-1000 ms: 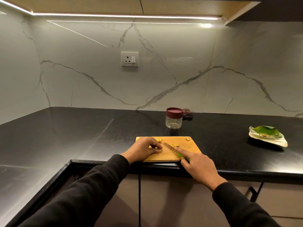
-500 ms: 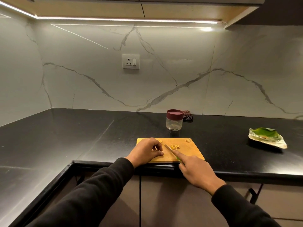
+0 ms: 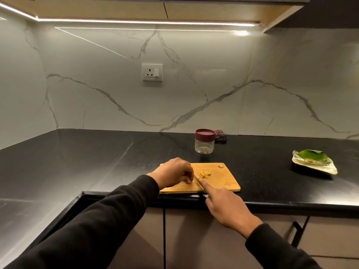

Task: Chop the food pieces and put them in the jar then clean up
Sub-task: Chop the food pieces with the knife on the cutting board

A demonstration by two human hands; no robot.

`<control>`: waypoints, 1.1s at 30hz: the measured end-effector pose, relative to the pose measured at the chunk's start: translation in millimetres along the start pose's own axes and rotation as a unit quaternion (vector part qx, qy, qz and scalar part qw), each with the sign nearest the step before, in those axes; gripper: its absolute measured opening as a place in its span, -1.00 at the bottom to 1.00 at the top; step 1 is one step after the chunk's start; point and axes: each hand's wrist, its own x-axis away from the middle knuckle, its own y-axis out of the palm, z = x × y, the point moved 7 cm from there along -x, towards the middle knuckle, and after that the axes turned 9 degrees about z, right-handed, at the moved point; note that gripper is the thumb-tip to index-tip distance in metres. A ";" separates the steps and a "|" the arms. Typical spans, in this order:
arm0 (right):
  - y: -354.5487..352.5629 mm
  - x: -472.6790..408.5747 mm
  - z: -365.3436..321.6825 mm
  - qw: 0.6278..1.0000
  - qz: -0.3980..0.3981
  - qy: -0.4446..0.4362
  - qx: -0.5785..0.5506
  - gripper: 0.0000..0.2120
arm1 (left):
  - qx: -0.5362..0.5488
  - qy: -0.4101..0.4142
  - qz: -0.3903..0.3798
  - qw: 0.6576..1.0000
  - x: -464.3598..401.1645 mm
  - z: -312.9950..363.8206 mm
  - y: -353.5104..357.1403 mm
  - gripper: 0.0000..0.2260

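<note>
I log: black countertop (image 3: 97, 162); wooden cutting board (image 3: 223, 181) at its front edge; lidded jar (image 3: 204, 141) behind; my right hand (image 3: 225, 206) closed round knife (image 3: 197, 179); left hand (image 3: 174, 172) pinching food; chopped pieces (image 3: 205, 174) mid-board.

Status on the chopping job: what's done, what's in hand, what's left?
Done: a small pile of chopped yellow pieces lies on the wooden cutting board. In hand: the left hand pins food while the right hand works the knife. Left: one uncut piece at the board's far corner, the lidded clear jar with maroon lid looks nearly empty, cleanup not started.
</note>
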 end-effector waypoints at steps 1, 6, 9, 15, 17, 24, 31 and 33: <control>-0.2 -0.4 -1.3 1.000 0.005 -0.001 -0.005 -0.44 | -0.009 0.003 -0.016 1.000 -2.6 0.8 -0.6 -0.91; 1.8 -0.4 -6.9 0.999 0.006 -0.004 -0.044 -0.45 | -0.051 0.029 -0.039 0.997 -9.8 4.0 -3.3 -0.85; 2.7 -2.8 -8.5 0.998 0.001 -0.005 -0.069 -0.45 | -0.059 0.036 -0.036 0.997 -10.7 5.2 -4.4 -0.86; 7.5 -7.7 -11.8 0.995 -0.012 -0.003 -0.095 -0.45 | -0.066 0.046 -0.033 0.996 -10.9 7.0 -6.2 -0.87; 8.1 -9.1 -12.8 0.996 -0.010 -0.005 -0.094 -0.46 | -0.068 0.046 -0.036 0.996 -11.5 6.5 -6.4 -0.87; 8.9 -15.6 -16.7 0.998 -0.017 -0.004 -0.066 -0.47 | -0.067 0.039 -0.047 0.996 -15.2 6.2 -5.6 -0.88; 11.5 -10.8 -15.3 0.998 -0.015 0.002 -0.064 -0.44 | -0.059 0.029 -0.045 0.997 -15.4 4.0 -4.8 -0.89; 11.7 -5.3 -15.2 0.998 -0.006 0.001 -0.055 -0.43 | -0.053 0.022 -0.043 0.997 -15.4 2.2 -4.3 -0.90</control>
